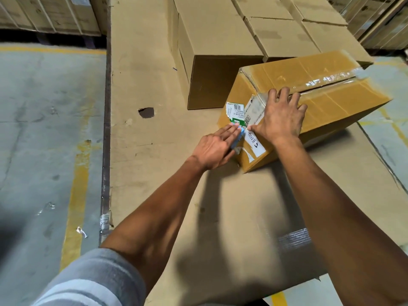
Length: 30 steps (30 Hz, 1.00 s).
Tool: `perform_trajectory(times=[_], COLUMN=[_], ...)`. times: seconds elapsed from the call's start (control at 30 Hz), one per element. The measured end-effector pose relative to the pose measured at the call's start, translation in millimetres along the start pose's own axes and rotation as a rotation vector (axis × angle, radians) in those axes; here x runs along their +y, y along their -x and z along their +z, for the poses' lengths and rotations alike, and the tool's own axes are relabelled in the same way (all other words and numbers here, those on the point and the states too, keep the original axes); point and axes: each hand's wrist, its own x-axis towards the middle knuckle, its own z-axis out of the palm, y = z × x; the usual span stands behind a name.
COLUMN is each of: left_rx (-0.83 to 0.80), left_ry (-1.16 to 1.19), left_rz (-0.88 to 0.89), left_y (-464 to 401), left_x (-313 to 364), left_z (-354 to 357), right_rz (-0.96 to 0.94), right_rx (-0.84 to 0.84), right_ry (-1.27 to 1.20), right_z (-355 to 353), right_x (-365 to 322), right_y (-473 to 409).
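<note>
Warehouse floor (44, 120): flat grips (217, 146) (281, 117) on box (335, 85)

Open sheet left of the hands, cartons blocking beyond and to the right.

The taped carton (326, 100) fills the space under the right hand (281, 117) and on to its right, and the left hand (215, 149) lies against its near end. Beyond both hands a row of plain cartons (220, 51) stands close behind it; whether they touch is unclear. Left of the left hand, and back toward the person, the flat cardboard sheet (143, 62) gives free passage, broken only by a torn hole (146, 112).
</note>
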Motion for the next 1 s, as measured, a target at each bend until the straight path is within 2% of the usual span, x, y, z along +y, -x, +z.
perform_trajectory(times=[0.27,0.43,0.53,0.67,0.8,0.87,0.9,1.0], left_rx=[0.054,0.117,0.185,0.266,0.292,0.308,0.308,0.286], left_ry=[-0.093,-0.08,-0.048,-0.052,-0.09,-0.095,-0.098,-0.115], left_rz=[0.002,0.031,0.046,0.051,0.08,0.095,0.1,0.126], left_y=[6,17,25,31,39,42,44,48], left_x=[3,9,14,24,37,43,47,58], left_z=[-23,-53,-75,-101,-120,-128,-132,-140], right_rz=[-0.024,-0.272,-0.405,-0.348,-0.143,-0.152,-0.186,-0.214], right_rx=[0.031,0.13,0.101,-0.102,-0.579,-0.793,-0.845,-0.873], right_ry=[-0.07,-0.359,-0.554,-1.052,-1.69,-1.847,-1.898,-2.032], right_z=[3,1,-1,-6,-4,1,3,3], right_x=[3,13,19,12,8,10,11,13], right_y=[4,10,15,30,42,46,49,54])
